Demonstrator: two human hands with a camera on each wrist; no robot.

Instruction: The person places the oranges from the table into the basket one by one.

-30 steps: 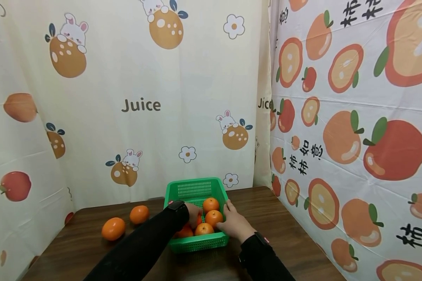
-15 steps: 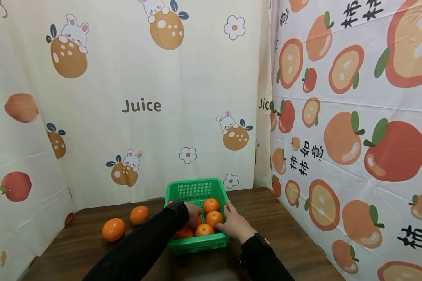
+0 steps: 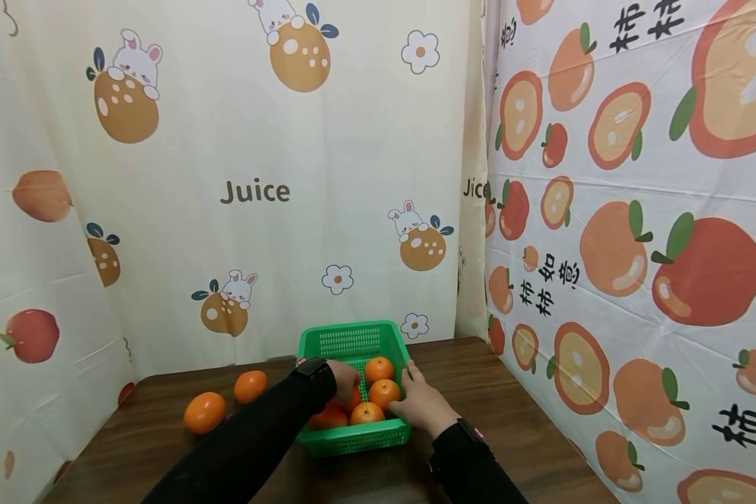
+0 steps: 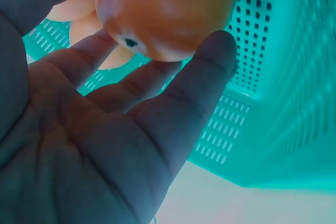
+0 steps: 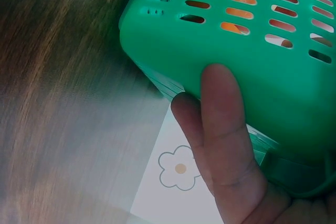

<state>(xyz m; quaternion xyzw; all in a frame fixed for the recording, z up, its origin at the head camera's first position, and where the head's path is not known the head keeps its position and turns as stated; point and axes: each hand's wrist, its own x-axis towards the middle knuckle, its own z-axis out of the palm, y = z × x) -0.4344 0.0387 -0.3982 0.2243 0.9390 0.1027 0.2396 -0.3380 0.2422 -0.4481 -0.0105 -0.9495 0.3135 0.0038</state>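
Note:
A green plastic basket (image 3: 353, 441) stands on the table, with several orange fruits inside. My left hand (image 3: 344, 381) reaches down into it. In the left wrist view its fingers curl round a glossy persimmon (image 4: 163, 14) with a small dark tip, close to the perforated wall. Mandarins (image 3: 385, 394) lie along the basket's right and near side, and another glossy orange fruit (image 3: 329, 416) sits in the near left corner. My right hand (image 3: 425, 404) grips the right rim, thumb over the edge. The right wrist view shows fingers (image 5: 223, 100) flat against the outer wall.
Two glossy orange persimmons (image 3: 205, 413) lie on the brown wooden table (image 3: 479, 392) left of the basket, beside my left forearm. A printed cream curtain (image 3: 353, 140) hangs behind the table, and a fruit-patterned sheet (image 3: 636, 280) borders its right side.
My left hand and forearm have shifted very slightly left inside the basket. The right hand keeps its hold on the rim, and the fruits on the table lie as before.

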